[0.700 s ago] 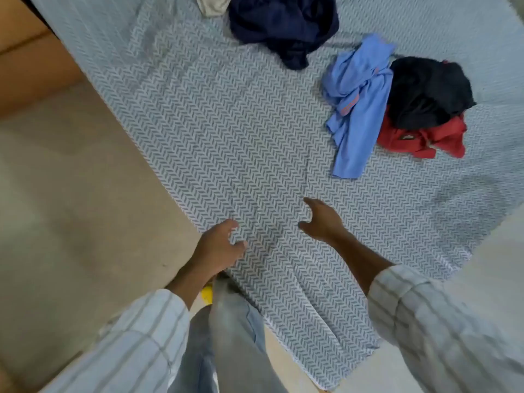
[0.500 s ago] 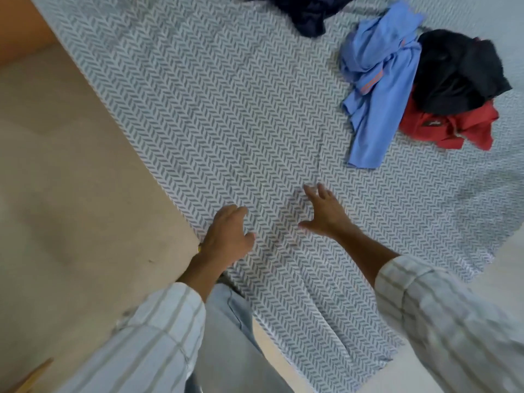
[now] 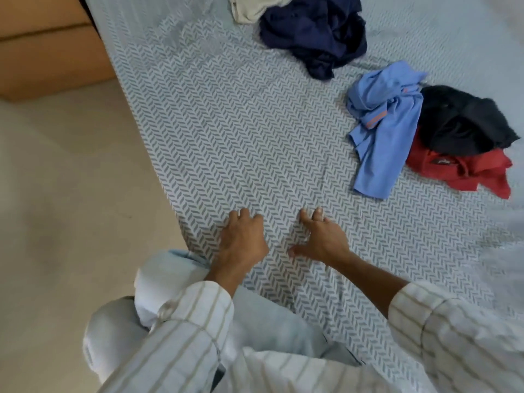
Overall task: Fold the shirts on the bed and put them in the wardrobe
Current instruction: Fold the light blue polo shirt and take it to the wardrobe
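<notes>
Crumpled shirts lie on the bed [image 3: 255,131], which has a grey herringbone sheet. A light blue shirt [image 3: 382,129] lies at right, beside a black shirt [image 3: 459,120] heaped on a red shirt [image 3: 459,168]. Farther back sit a navy shirt [image 3: 314,32] and a cream garment [image 3: 252,7]. My left hand [image 3: 243,239] rests palm down on the sheet near the bed's front edge, fingers loosely bent. My right hand [image 3: 320,239] presses the sheet beside it with its fingers spread. Neither hand holds anything, and both are well short of the shirts.
Beige floor [image 3: 71,208] runs along the bed's left edge. A wooden panel [image 3: 48,43] stands at the top left. My knee in light jeans [image 3: 170,273] is at the bed's corner.
Both hands have come down onto the sheet and lie flatter. The view has tilted up, so the navy shirt and cream garment show again.
</notes>
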